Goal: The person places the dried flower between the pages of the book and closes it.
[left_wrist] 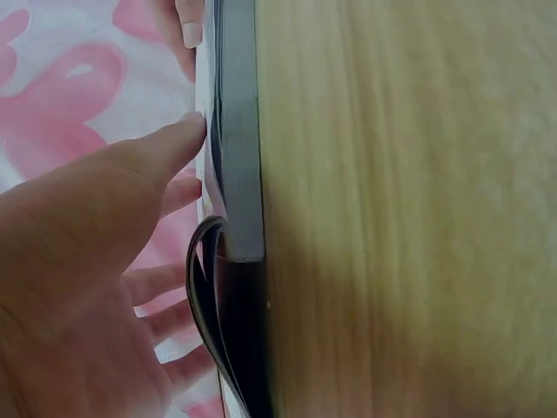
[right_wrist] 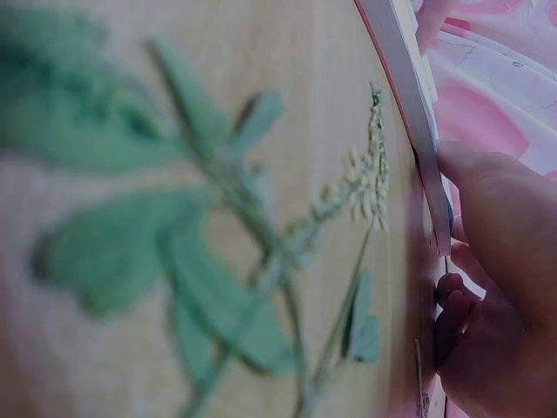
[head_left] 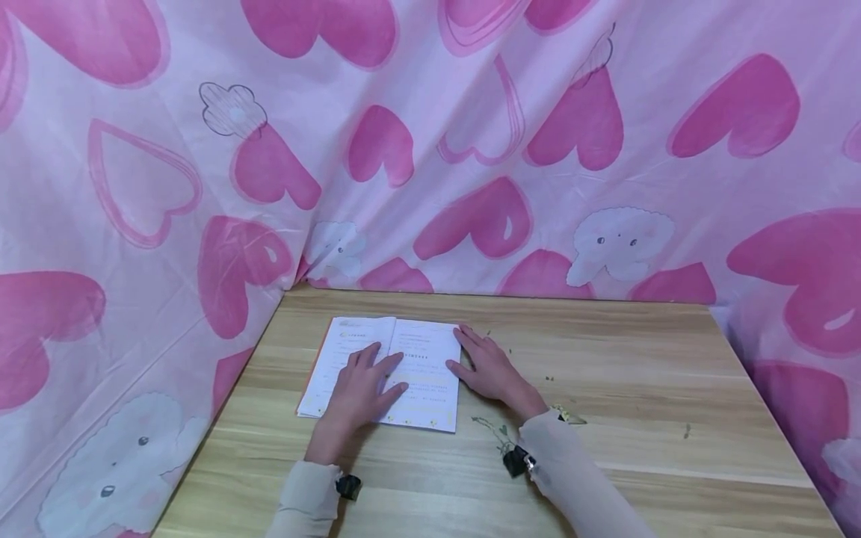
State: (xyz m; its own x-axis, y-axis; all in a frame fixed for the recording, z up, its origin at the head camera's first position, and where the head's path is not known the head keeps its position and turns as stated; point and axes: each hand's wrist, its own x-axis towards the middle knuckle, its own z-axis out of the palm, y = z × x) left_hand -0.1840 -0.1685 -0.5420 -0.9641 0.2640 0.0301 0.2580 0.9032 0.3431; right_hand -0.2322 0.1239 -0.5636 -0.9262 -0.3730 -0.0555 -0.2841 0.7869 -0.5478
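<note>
An open white booklet (head_left: 403,355) with printed text lies flat on the wooden table (head_left: 625,388). My left hand (head_left: 359,392) rests flat on its pages near the spine, fingers straight. My right hand (head_left: 489,368) lies flat at the booklet's right edge, fingers straight. In the left wrist view the left hand (left_wrist: 96,261) presses on the booklet (left_wrist: 237,174), seen edge-on. In the right wrist view the right hand (right_wrist: 487,287) touches the booklet's edge (right_wrist: 409,96). A green plant sprig (head_left: 494,432) lies by my right wrist, and it shows close and blurred as a leafy sprig (right_wrist: 218,252).
A pink heart-patterned cloth (head_left: 430,149) hangs behind and on both sides of the table. Small green plant bits (head_left: 551,379) are scattered on the wood right of the booklet. Bare wood extends to the right.
</note>
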